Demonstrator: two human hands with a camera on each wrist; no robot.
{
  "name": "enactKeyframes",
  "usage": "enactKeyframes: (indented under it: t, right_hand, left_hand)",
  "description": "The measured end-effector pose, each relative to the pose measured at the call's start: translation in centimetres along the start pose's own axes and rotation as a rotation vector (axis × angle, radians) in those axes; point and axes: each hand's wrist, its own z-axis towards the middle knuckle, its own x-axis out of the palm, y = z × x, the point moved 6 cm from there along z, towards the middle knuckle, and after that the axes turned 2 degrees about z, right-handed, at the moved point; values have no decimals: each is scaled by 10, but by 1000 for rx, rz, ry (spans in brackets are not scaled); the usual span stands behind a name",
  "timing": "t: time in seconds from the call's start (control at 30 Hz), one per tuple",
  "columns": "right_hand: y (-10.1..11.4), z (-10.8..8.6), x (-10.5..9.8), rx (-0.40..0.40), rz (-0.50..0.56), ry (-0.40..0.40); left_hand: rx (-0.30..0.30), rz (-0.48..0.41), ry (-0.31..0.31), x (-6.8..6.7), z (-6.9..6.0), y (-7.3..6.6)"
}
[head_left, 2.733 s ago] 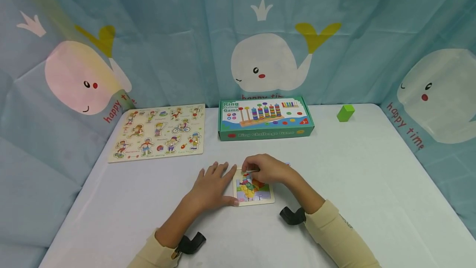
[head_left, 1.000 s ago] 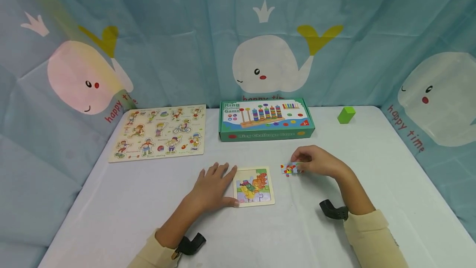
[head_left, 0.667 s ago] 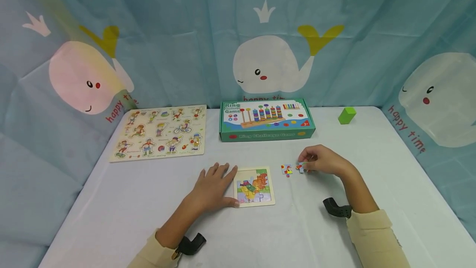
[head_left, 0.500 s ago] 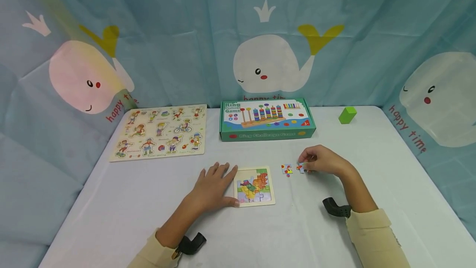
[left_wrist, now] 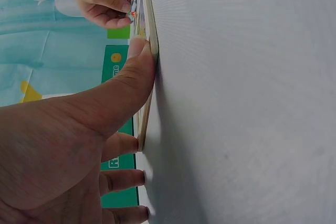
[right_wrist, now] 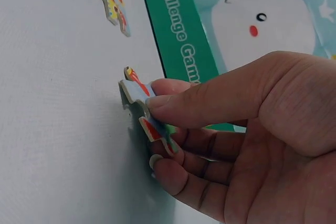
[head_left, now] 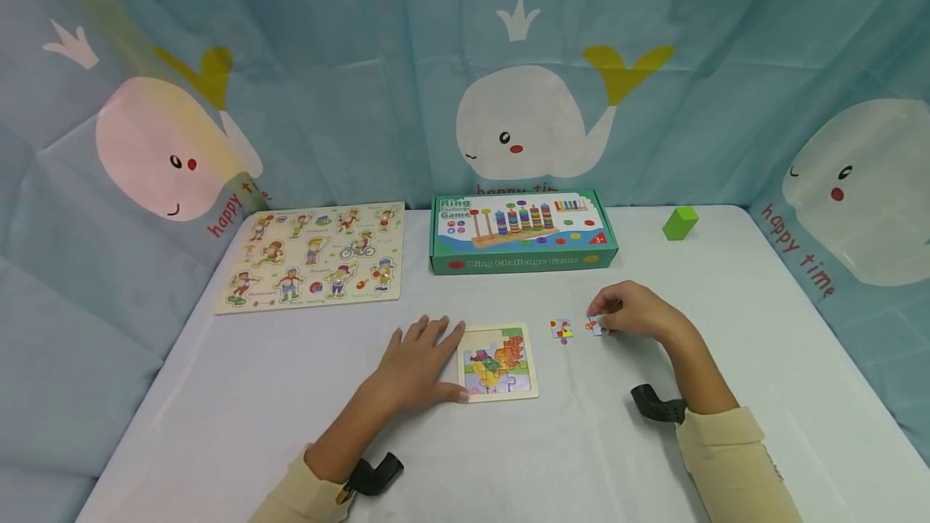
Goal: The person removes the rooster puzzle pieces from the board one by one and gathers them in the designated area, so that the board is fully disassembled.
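Observation:
A small wooden puzzle tray (head_left: pixel 534 361) with several fitted pieces lies in the middle of the table, its upper left part bare wood. The left hand (head_left: pixel 410 370) rests at its left side, fingers spread; in the left wrist view the thumb (left_wrist: pixel 123 85) lies against the tray's edge (left_wrist: pixel 152 30). To the right, the right hand (head_left: pixel 635 315) pinches a puzzle piece (head_left: pixel 595 325). The right wrist view has that piece (right_wrist: pixel 135 92) tilted between the thumb and fingers of the right hand (right_wrist: pixel 220 124), with more coloured parts below it. Another piece or joined pieces (head_left: pixel 561 329) lie between tray and right hand.
A green Ring Challenge Game box (head_left: pixel 523 263) stands at the back middle. Left of it lies a larger picture board (head_left: pixel 298 265). A green block (head_left: pixel 680 223) stands at the back right. Behind the table hangs a blue curtain (head_left: pixel 407 87) with whales.
The right hand has moved from over the tray out to the right and now pinches a piece there, slightly apart from the other loose one. The left hand has stayed at the tray.

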Motion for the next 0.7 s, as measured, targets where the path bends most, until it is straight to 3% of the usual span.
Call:
enactKeyframes:
  t: [0.7]
  right_hand:
    - [-6, 2, -4, 80, -41, -19]
  left_hand:
    - [-11, -4, 20, 2, 1, 1]
